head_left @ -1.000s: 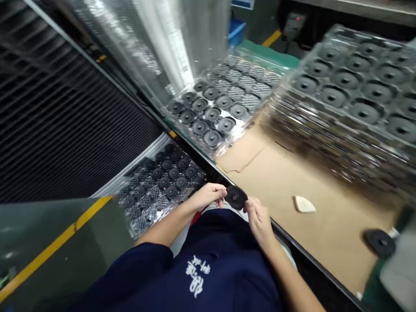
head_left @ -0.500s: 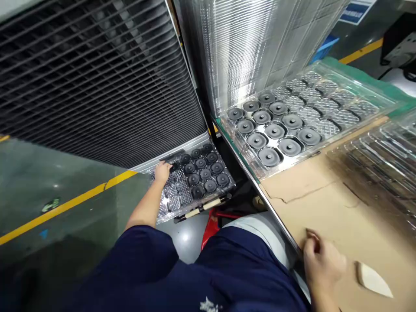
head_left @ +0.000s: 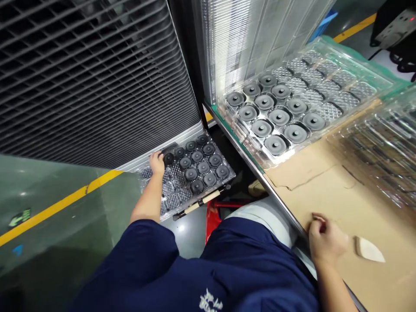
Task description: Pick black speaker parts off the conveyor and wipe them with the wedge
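Left of you, the glossy green floor (head_left: pixel 120 195) carries a yellow line (head_left: pixel 60 210) and a green arrow marking (head_left: pixel 20 218). Your brown-topped bench (head_left: pixel 295 182) stands at the right; beyond it sits a blue container (head_left: pixel 325 24), perhaps a plastic bin. Light glints off the floor.

A black disc (head_left: pixel 168 159), round with a small raised centre, lies flat at the far edge of a clear plastic tray (head_left: pixel 173 190), its near-left rim touching the left hand's (head_left: pixel 157 163) fingertips. More such discs sit face-up in rows to its right. The tray lies flat, lower than the counter (head_left: pixel 302 182), its left-side pockets showing crosshatched texture.
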A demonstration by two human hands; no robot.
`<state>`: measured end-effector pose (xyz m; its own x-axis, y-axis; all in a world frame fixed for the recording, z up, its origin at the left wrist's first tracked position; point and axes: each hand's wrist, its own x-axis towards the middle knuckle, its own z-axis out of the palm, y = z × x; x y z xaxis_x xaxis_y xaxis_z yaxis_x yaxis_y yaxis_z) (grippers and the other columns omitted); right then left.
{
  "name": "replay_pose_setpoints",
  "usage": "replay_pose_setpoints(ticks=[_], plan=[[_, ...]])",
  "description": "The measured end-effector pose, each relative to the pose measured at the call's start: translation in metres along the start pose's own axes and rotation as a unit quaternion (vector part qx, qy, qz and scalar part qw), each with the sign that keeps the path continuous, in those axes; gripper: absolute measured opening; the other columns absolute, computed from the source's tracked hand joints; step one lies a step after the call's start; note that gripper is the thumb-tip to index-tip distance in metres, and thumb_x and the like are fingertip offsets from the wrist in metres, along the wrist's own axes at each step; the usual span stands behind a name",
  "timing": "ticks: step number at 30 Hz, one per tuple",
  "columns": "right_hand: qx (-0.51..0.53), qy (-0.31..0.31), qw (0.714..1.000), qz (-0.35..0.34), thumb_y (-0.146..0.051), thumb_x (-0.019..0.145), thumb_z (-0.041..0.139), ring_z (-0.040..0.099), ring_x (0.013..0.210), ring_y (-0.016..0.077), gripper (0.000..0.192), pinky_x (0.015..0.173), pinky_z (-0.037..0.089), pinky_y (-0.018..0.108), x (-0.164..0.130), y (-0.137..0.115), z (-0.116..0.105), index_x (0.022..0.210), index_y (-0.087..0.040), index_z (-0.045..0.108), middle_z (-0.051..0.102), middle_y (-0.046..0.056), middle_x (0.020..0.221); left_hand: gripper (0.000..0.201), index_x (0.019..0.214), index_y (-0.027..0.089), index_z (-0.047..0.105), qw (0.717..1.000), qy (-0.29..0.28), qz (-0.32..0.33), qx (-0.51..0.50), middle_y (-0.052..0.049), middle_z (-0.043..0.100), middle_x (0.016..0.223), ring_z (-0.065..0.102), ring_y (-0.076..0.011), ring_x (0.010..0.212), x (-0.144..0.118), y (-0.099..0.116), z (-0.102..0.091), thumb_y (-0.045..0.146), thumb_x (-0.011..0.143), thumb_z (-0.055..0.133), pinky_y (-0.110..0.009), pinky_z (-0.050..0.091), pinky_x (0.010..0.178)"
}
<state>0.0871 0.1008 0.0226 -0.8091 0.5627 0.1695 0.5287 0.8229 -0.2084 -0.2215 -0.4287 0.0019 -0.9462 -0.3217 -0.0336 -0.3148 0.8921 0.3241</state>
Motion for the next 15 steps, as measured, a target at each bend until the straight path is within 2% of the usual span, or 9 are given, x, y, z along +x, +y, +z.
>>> replay_pose_setpoints(ticks=[2,4,8,10,12,15], plan=[[0.001,0.005,1.000,-0.001,-0.028,0.079,0.039,0.055,0.058,0.0215,0.036,0.058,0.033,0.032,0.000,0.001,0.001,0.084,-0.010,0.069,0.065,0.012,0.068,0.037,0.123,0.017,0.054,0.998,0.042,-0.025,-0.037,-0.011,0.055,0.127,0.057,-0.0244,0.110,-0.019,-0.004,-0.001,0.035,0.090,0.056,-0.048,0.050,0.092],[0.000,0.016,1.000,-0.003,-0.028,0.079,0.039,0.055,0.057,0.0216,0.036,0.058,0.034,0.032,0.000,0.002,0.002,0.085,-0.011,0.070,0.066,0.012,0.069,0.036,0.121,0.017,0.055,0.994,0.064,-0.039,-0.076,-0.010,0.056,0.126,0.057,-0.0243,0.111,-0.051,-0.007,0.000,0.035,0.090,0.056,-0.048,0.049,0.092],[0.021,0.018,1.000,0.005,-0.029,0.079,0.040,0.056,0.059,0.0227,0.035,0.059,0.034,0.032,0.001,0.001,0.001,0.085,-0.013,0.070,0.066,0.012,0.068,0.035,0.120,0.018,0.055,0.984,0.066,-0.046,-0.156,-0.010,0.055,0.127,0.056,-0.0245,0.113,-0.142,0.003,0.016,0.035,0.090,0.055,-0.049,0.048,0.095],[0.048,0.008,0.999,0.012,-0.029,0.078,0.039,0.057,0.061,0.0234,0.036,0.061,0.035,0.033,0.001,-0.003,-0.001,0.084,-0.012,0.070,0.067,0.012,0.070,0.037,0.124,0.018,0.053,0.978,0.056,-0.035,-0.199,-0.011,0.053,0.131,0.053,-0.0261,0.116,-0.189,0.025,0.030,0.035,0.091,0.055,-0.052,0.045,0.098],[0.073,0.001,0.997,0.016,-0.030,0.079,0.038,0.058,0.063,0.0234,0.038,0.064,0.035,0.034,0.001,-0.006,-0.003,0.084,-0.011,0.070,0.068,0.013,0.072,0.038,0.129,0.020,0.048,0.968,0.025,0.013,-0.249,-0.012,0.050,0.134,0.050,-0.0279,0.123,-0.228,0.061,0.043,0.031,0.093,0.050,-0.055,0.041,0.102],[0.098,-0.007,0.995,0.013,-0.029,0.082,0.037,0.058,0.067,0.0221,0.038,0.066,0.036,0.033,-0.002,-0.011,-0.006,0.084,-0.011,0.071,0.069,0.012,0.073,0.038,0.129,0.023,0.045,0.929,-0.073,0.163,-0.323,-0.012,0.051,0.134,0.043,-0.0219,0.133,-0.270,0.134,0.051,0.017,0.095,0.031,-0.051,0.035,0.110]])
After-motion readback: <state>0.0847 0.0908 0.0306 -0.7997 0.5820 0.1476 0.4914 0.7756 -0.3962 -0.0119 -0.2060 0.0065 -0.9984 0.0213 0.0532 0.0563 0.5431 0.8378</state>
